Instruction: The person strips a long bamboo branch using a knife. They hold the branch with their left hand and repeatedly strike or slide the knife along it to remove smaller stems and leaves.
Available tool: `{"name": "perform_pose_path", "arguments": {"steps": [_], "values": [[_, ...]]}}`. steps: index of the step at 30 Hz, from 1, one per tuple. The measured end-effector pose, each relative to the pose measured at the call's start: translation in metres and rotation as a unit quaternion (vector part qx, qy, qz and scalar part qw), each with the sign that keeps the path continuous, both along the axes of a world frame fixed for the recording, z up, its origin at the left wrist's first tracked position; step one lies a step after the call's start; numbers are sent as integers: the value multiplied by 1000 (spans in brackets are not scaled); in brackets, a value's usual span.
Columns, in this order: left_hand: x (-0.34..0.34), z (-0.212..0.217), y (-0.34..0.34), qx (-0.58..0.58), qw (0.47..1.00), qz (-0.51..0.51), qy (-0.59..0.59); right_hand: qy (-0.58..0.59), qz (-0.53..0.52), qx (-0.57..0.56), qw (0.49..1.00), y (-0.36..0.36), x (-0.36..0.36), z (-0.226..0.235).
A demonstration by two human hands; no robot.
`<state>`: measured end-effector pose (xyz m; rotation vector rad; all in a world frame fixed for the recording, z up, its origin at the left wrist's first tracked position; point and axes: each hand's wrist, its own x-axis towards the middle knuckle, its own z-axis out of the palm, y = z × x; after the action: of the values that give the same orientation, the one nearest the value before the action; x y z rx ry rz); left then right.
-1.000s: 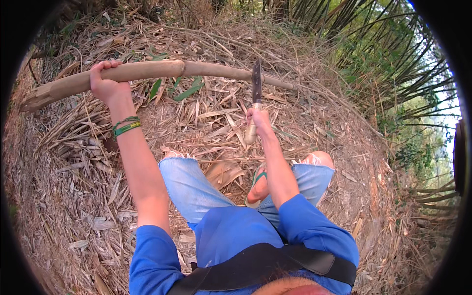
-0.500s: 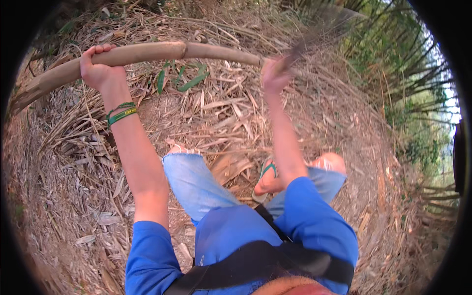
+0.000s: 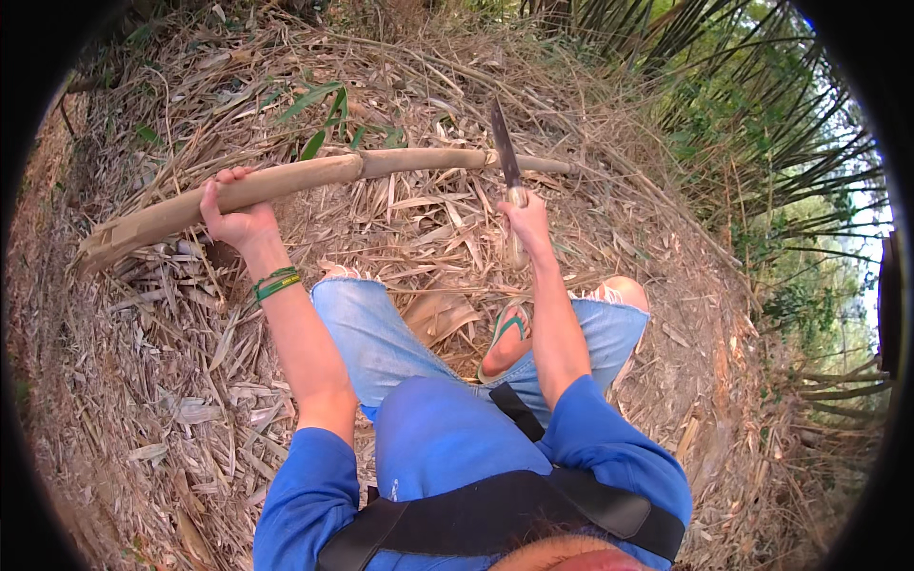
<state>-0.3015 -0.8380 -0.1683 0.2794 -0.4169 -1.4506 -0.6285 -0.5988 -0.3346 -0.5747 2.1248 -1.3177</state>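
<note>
While the left hand [image 3: 238, 214] is clenched round a tan bamboo pole [image 3: 314, 181] lying across at 12 o'clock, the right hand [image 3: 526, 217] grips a knife [image 3: 505, 152], blade on the pole. Dry leaf litter [image 3: 162, 381] all round; green fronds [image 3: 762, 143] at 2 o'clock. The knife handle is mostly hidden in the fist.

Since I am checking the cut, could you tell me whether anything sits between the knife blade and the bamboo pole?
Nothing visible does: the knife in the right hand already meets the bamboo pole, which the left hand grips.
</note>
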Motion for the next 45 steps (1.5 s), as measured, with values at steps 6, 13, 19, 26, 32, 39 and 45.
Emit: {"name": "perform_pose_path", "arguments": {"steps": [6, 13, 19, 26, 32, 39, 45], "values": [[-3, 15, -6, 88, 984, 123, -89, 263, 18, -205, 943, -70, 7, 267], [-3, 0, -11, 62, 988, 116, -77, 393, -50, -382, 835, -85, -13, 152], [66, -84, -5, 90, 988, 108, -61, 26, -50, 127, 990, -28, 58, -143], [56, -82, -12, 19, 998, 54, -36, -347, 47, 62, 935, -29, -9, -101], [40, -53, -2, 190, 959, 184, -103, 136, -66, 162, 975, -23, 67, -83], [7, -30, -8, 240, 938, 229, -96, -19, -77, 138, 987, -42, 65, -82], [75, -112, 30, 176, 971, 155, -39, 298, 76, -55, 950, -132, 5, 200]]}}
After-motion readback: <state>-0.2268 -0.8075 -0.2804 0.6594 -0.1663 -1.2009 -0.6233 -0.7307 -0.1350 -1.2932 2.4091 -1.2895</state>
